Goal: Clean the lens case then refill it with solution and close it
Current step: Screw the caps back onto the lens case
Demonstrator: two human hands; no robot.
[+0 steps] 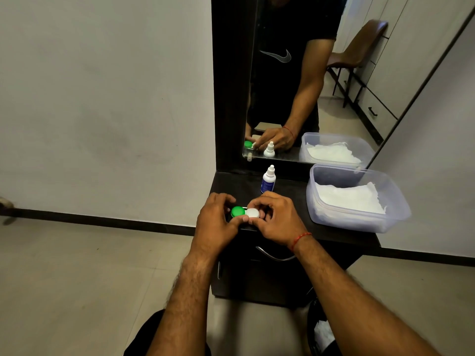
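Observation:
The lens case (245,211) lies between my hands above the dark dresser top (334,236), with a green cap on its left half and a white cap on its right half. My left hand (216,219) grips the green-capped side, thumb under the front. My right hand (276,218) curls around the white cap, fingertips on its rim. A small white solution bottle (268,179) with a blue label stands upright just behind my right hand, its cap on.
A clear plastic tub (359,222) holding white tissue sits at the right of the dresser top. A mirror (295,86) rises behind the dresser and reflects my hands, the bottle and the tub. A drawer handle (275,256) shows below the top's front edge.

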